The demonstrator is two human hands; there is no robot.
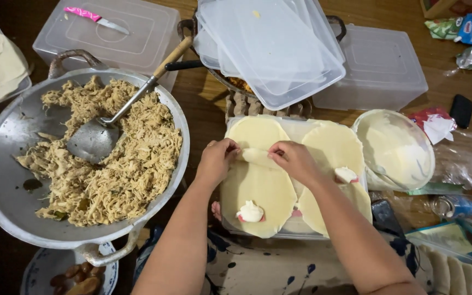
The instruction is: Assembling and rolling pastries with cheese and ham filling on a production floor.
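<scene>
The stacked clear lids [271,49] hid most of the dark pan [236,82] beneath them, both hands' fingertips [235,148] were tucked into the rolled wrapper [255,157], and the left edge cut off the wok [6,180].

A brown wooden counter [203,95] carries everything. Directly on it stand a big metal wok [6,180], clear plastic boxes [381,68], a white bowl [394,147], a black phone [461,111] and crumpled wrappers [468,33].

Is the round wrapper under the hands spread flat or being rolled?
Being rolled. The far edge of the wrapper is curled into a tube pinched by the left hand and right hand; its near part lies flat.
</scene>
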